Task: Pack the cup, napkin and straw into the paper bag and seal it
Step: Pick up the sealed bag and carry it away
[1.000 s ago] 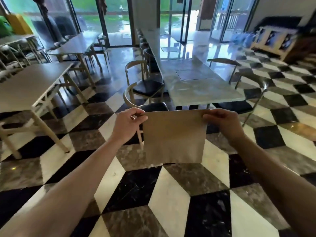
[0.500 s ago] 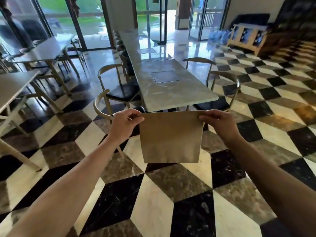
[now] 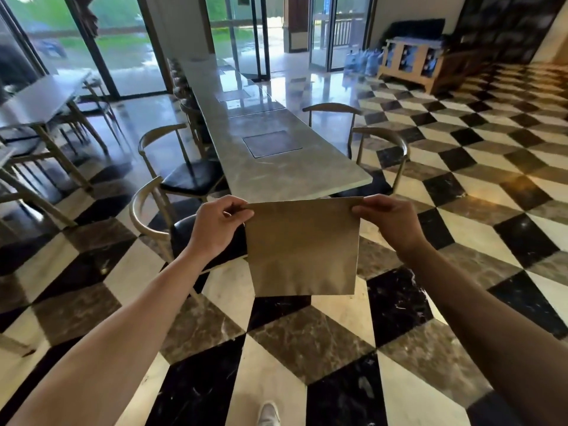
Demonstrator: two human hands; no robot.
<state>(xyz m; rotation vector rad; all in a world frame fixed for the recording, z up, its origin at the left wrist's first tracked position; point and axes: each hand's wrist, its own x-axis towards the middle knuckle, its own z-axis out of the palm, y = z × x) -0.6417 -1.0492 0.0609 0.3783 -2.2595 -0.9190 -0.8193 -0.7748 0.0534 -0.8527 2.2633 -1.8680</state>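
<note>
A flat brown paper bag (image 3: 302, 247) hangs in front of me, held upright by its top edge above the checkered floor. My left hand (image 3: 216, 227) pinches the bag's top left corner and my right hand (image 3: 388, 224) pinches its top right corner. The bag looks folded flat and closed. No cup, napkin or straw shows anywhere in the view.
A long marble table (image 3: 267, 149) runs away from me just beyond the bag, with dark-seated chairs (image 3: 184, 179) along its left side and metal-backed chairs (image 3: 381, 149) on its right. More tables (image 3: 40, 99) stand at the left. A wooden rack (image 3: 412, 63) sits far right.
The view has swung left and I have walked closer to the long table. Both hands keep the same grip on the bag, which stays flat between them.
</note>
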